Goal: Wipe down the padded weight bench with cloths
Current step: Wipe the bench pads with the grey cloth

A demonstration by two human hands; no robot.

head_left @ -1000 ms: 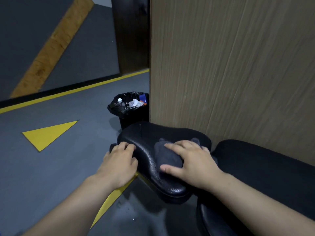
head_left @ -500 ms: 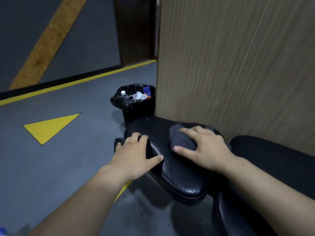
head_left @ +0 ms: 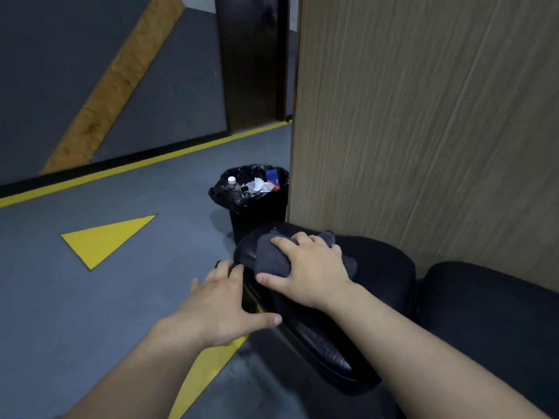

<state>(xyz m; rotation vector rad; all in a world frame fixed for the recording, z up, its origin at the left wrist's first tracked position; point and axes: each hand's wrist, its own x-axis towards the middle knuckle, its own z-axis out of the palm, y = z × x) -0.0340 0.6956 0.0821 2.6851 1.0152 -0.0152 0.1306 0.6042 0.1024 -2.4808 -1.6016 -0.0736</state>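
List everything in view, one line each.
seat pad: 1, black, centre, under both hands
back pad: 1, black, lower right
cloth: 1, dark grey, on seat pad
wood panel: 1, tan, upright, right
bin: 1, black, beyond seat pad, beside wood panel
triangle: 1, yellow, on floor, left
stripes: 2, yellow, on floor, beyond bin and below left forearm
left hand: 1, fingers straight, on seat pad's left edge
right hand: 1, grips cloth on seat pad

Glossy, cracked black leather-like bench pad (head_left: 317,337), soft matt grey cloth (head_left: 269,258), wood-grain panel (head_left: 423,131).
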